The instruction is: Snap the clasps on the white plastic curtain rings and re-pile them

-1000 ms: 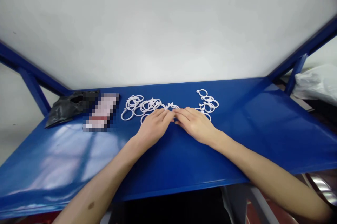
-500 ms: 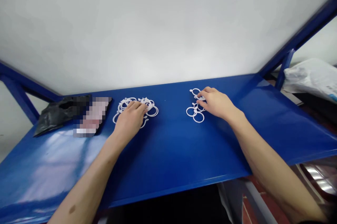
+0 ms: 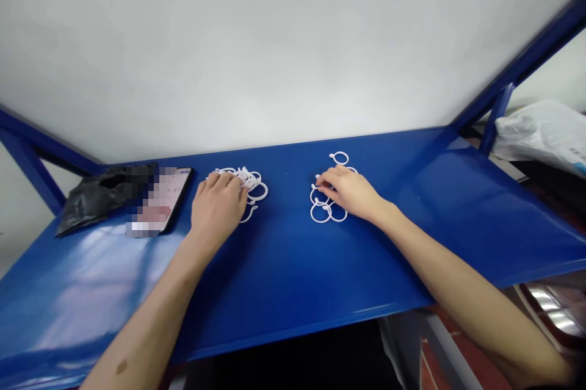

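Observation:
Two heaps of white plastic rings lie on a blue metal shelf (image 3: 284,268). My left hand (image 3: 216,207) rests palm down on the left heap (image 3: 251,184), fingers bent over the rings. My right hand (image 3: 350,193) lies on the right heap (image 3: 321,210), its fingers stretched toward the left and covering part of it. One single ring (image 3: 339,158) lies apart just behind the right hand. Whether either hand grips a ring is hidden under the fingers.
A phone (image 3: 158,199) and a black plastic bag (image 3: 98,195) lie at the shelf's left back. A white wall stands behind. Blue frame struts (image 3: 497,110) rise at both ends, and a white plastic bag (image 3: 542,133) sits beyond the right end.
The hands, first together at the middle, parted to the two heaps. The left hand pulled its rings into a tighter pile; the right hand dragged its rings leftward, leaving one ring behind.

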Action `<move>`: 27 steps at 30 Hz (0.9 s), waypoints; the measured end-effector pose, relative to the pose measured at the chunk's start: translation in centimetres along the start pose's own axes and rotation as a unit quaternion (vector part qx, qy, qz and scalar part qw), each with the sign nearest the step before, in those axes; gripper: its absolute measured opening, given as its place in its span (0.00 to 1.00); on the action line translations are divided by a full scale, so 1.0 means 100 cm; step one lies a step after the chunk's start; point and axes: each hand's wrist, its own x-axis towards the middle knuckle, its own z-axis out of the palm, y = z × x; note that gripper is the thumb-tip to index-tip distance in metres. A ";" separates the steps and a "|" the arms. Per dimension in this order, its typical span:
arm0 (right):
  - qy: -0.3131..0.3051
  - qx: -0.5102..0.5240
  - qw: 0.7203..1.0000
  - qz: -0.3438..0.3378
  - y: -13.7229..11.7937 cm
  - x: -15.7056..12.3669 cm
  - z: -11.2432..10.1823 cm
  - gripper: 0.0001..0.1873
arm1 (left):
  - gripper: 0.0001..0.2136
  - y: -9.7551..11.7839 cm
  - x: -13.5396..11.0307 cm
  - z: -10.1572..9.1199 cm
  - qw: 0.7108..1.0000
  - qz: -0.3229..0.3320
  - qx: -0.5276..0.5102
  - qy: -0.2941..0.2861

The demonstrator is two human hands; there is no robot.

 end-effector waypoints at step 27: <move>0.017 -0.044 0.997 -0.060 0.004 0.000 -0.006 0.08 | 0.09 0.094 -0.020 0.002 0.939 0.265 -0.213 0.044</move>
